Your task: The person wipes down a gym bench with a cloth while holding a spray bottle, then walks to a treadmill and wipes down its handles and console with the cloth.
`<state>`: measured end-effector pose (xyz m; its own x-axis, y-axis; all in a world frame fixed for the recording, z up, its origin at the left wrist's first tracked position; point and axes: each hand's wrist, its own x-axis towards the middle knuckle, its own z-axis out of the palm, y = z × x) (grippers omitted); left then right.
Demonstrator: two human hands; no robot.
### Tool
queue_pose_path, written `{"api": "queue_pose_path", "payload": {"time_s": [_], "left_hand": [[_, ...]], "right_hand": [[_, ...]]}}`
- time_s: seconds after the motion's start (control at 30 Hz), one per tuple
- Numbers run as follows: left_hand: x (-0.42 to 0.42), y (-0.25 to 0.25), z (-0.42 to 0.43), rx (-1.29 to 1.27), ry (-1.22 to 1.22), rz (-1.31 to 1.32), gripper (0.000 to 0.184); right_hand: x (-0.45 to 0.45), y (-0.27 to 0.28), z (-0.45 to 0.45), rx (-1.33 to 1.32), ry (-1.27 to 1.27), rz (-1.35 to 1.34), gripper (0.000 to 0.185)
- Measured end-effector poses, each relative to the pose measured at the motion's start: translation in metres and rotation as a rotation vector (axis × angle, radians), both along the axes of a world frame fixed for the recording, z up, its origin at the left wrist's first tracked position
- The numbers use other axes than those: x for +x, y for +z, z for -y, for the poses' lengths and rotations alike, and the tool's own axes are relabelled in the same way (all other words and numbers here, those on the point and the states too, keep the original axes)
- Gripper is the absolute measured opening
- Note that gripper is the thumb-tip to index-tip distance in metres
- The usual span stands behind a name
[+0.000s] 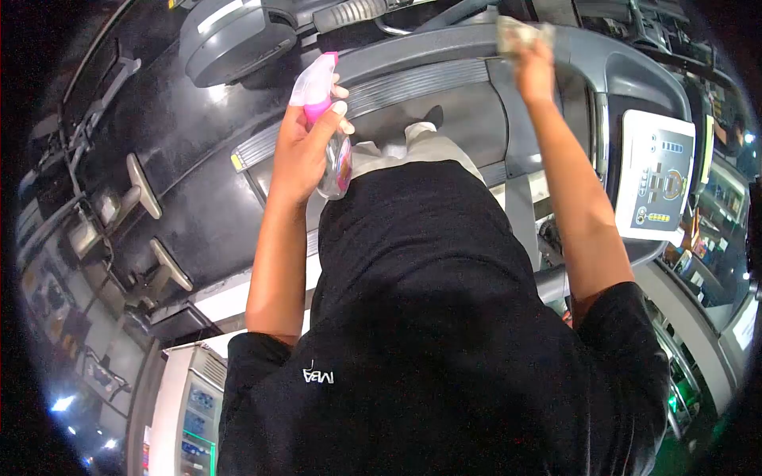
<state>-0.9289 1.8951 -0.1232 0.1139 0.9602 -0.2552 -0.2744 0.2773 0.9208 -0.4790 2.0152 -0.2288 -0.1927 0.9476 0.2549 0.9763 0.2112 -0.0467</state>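
Note:
My left hand is wrapped round the neck of a clear spray bottle with a white and pink trigger head. The bottle is nearly upright in view, in front of my black shirt, and the fingers partly hide its neck. Farther out, my right hand is closed on a pale, crumpled cloth. That cloth lies against the grey handrail of a treadmill; hand and cloth are slightly blurred.
A treadmill console with buttons stands to my right. Below me are the treadmill's ribbed side rail and my feet. Other gym equipment is at the upper left. A glass-fronted fridge stands at the lower left.

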Motion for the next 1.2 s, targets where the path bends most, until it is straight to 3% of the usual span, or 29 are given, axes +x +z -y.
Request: {"api": "queue_pose_path", "payload": {"time_s": [0.07, 0.17, 0.23, 0.3, 0.37, 0.4, 0.43, 0.5, 0.67, 0.73, 0.77, 0.8, 0.83, 0.97, 1.03, 1.13, 1.17, 1.2], "left_hand": [[-0.007, 0.000, 0.007, -0.016, 0.020, 0.005, 0.040], [-0.018, -0.005, 0.019, -0.040, 0.043, -0.046, 0.041], [-0.022, -0.008, 0.026, -0.065, 0.085, -0.025, 0.042], [-0.028, -0.009, 0.031, -0.087, 0.124, -0.030, 0.043], [-0.033, -0.009, 0.034, -0.109, 0.134, -0.056, 0.044], [-0.035, -0.005, 0.035, -0.110, 0.151, -0.061, 0.044], [-0.036, 0.001, 0.036, -0.109, 0.166, -0.066, 0.044], [-0.037, 0.007, 0.033, -0.115, 0.180, -0.048, 0.045], [-0.036, 0.007, 0.026, -0.076, 0.186, -0.060, 0.045], [-0.038, 0.002, 0.025, -0.081, 0.188, -0.048, 0.044], [-0.039, -0.001, 0.026, -0.088, 0.189, -0.040, 0.044], [-0.040, -0.004, 0.027, -0.085, 0.186, -0.035, 0.044], [-0.042, -0.007, 0.028, -0.078, 0.185, -0.029, 0.043], [-0.052, -0.016, 0.036, -0.052, 0.213, -0.031, 0.042], [-0.058, -0.019, 0.043, -0.063, 0.220, -0.015, 0.045], [-0.066, -0.019, 0.056, -0.097, 0.266, 0.022, 0.047], [-0.068, -0.019, 0.062, -0.114, 0.288, 0.033, 0.048], [-0.070, -0.019, 0.066, -0.120, 0.305, 0.030, 0.048]], "right_hand": [[0.043, 0.001, -0.013, -0.034, -0.302, -0.174, 0.059], [0.019, 0.001, -0.023, 0.063, -0.358, -0.101, 0.056], [-0.042, 0.012, -0.019, 0.002, -0.209, 0.137, 0.052], [-0.121, -0.014, -0.010, 0.004, -0.086, 0.135, 0.043], [-0.215, -0.018, 0.017, -0.049, 0.106, 0.003, 0.022], [-0.259, -0.016, 0.029, -0.060, 0.151, -0.133, 0.020], [-0.292, -0.027, 0.037, -0.149, 0.162, -0.162, 0.038], [-0.326, -0.016, 0.048, -0.123, 0.319, -0.325, 0.038], [-0.288, 0.001, 0.036, -0.262, 0.482, -0.342, 0.040], [-0.234, -0.017, 0.022, -0.153, 0.424, -0.227, 0.030], [-0.220, -0.002, 0.021, -0.327, 0.073, -0.536, 0.029], [-0.178, -0.012, 0.013, -0.139, 0.178, -0.244, 0.031], [-0.144, -0.011, 0.005, -0.069, 0.172, -0.139, 0.030], [-0.059, -0.002, -0.020, 0.040, -0.036, -0.021, 0.028], [-0.080, 0.010, -0.014, -0.034, -0.170, -0.080, 0.039], [-0.171, 0.020, 0.006, -0.172, -0.291, -0.196, 0.029], [-0.182, -0.013, 0.015, 0.147, 0.049, -0.015, 0.025], [-0.213, -0.015, 0.027, 0.080, 0.108, -0.124, 0.027]]}}
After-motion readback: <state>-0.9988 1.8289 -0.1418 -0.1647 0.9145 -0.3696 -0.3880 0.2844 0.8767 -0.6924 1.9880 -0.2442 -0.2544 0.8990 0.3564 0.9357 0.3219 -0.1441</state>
